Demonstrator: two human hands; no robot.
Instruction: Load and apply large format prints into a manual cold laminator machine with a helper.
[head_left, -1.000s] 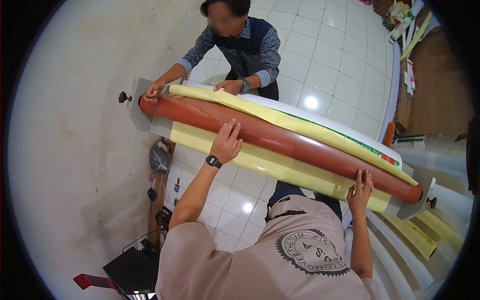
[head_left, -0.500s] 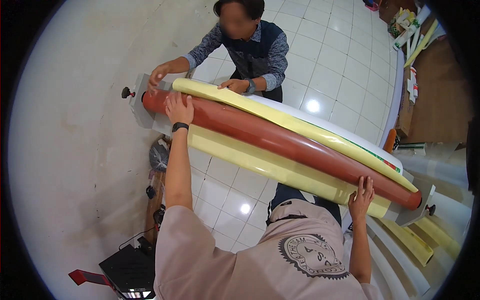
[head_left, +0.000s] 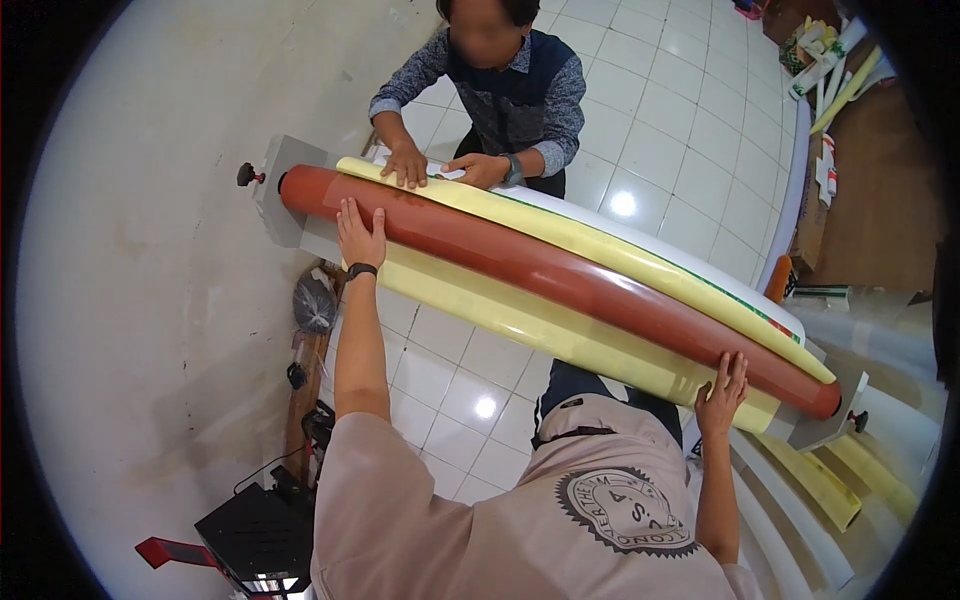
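A long reddish-brown roller (head_left: 560, 272) spans a grey-ended frame, sloping from upper left to lower right. My left hand (head_left: 361, 238) lies on the roller near its left end, fingers stretched out. Toward the right end, my right hand (head_left: 724, 396) rests on the roller's near side with its fingers extended. Yellow sheet material (head_left: 590, 240) runs along the roller's far side, its edge lifted. More yellow sheet (head_left: 480, 305) shows below the near side. Across from me, a person's hand (head_left: 406, 165) presses the yellow sheet's upper left part; their other hand (head_left: 480, 171) is beside it.
Grey end plates with black-and-red knobs (head_left: 248, 175) flank the roller. Behind the yellow sheet lies a white roll (head_left: 640, 240). Rolled sheets (head_left: 800, 510) lean at the lower right. A black machine (head_left: 256, 535) stands lower left near the wall (head_left: 150, 300).
The other person's hand has moved from the roller's left end rightward onto the yellow sheet. My left hand has shifted slightly down the roller's near side. My right hand stays in place.
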